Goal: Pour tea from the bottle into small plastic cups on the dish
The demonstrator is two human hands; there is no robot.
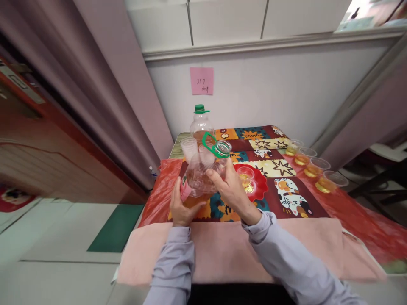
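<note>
Both my hands hold a large clear plastic jug (203, 171) with a green neck ring and handle, tilted with its open mouth toward the right. My left hand (181, 207) cups its bottom, where yellow liquid pools. My right hand (230, 190) grips its upper side. Just right of the mouth, a small clear cup (246, 174) with yellow liquid stands on a red plate (259, 186). A stack of empty clear cups (189, 148) stands behind the jug.
A second bottle with a green cap (201, 120) stands at the table's back. Several cups of yellow liquid (310, 167) line the right side. A patterned cloth (286, 195) covers the table, with a pink towel (229, 250) along the near edge.
</note>
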